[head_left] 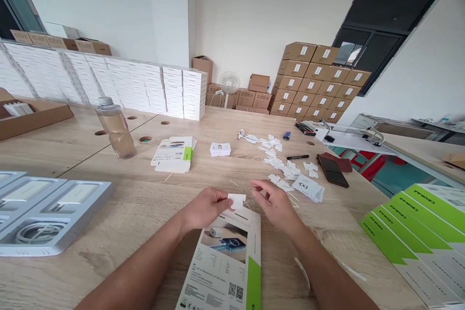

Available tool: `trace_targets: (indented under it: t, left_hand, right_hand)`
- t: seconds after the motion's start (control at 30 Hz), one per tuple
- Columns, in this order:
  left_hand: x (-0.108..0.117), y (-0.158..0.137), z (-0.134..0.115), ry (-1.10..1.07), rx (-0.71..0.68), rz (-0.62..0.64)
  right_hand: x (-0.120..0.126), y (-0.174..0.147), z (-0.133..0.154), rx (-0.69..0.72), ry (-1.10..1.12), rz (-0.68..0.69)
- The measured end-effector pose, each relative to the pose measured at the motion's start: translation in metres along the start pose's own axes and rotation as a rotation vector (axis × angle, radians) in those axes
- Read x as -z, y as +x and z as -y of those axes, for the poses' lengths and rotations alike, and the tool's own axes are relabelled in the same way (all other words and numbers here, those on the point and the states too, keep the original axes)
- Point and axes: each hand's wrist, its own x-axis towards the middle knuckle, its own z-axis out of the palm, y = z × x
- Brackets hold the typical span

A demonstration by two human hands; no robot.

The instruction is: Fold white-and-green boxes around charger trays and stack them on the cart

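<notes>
My left hand (203, 209) pinches a small white paper tag (238, 200) between thumb and fingers, over the top end of a packaging box (227, 264). This white-and-green printed box lies in front of me, its near end cut off by the view. To the right of the tag, my right hand (278, 207) is raised with its thumb and index finger apart, and nothing shows between them. Beyond it lie scattered small white tags (286, 170) and a pile of printed cards (308, 187).
Green-and-white boxes (417, 237) overlap at right. Grey trays (72, 218) hold chargers and cables at left. A bottle (116, 131), a card stack (220, 149), flat printed packaging (173, 154), a marker (298, 157) and a phone (333, 171) are on the table (203, 128).
</notes>
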Motion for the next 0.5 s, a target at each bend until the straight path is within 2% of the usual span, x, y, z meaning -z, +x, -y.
trace_targets:
  t: [0.13, 0.3, 0.37, 0.5]
  left_hand:
    - [-0.004, 0.003, 0.003, -0.100, -0.014, -0.008]
    - [0.004, 0.006, 0.004, -0.404, 0.092, -0.139]
    - [0.009, 0.006, 0.004, -0.491, 0.146, -0.145]
    - [0.010, 0.004, 0.005, -0.685, 0.157, -0.048]
  right_hand:
    - [-0.012, -0.005, 0.018, -0.009, 0.257, 0.042]
    - [-0.007, -0.004, 0.016, -0.111, 0.325, -0.067]
    - [-0.006, -0.003, 0.016, -0.063, 0.311, -0.099]
    - [-0.008, -0.005, 0.019, 0.165, 0.273, -0.101]
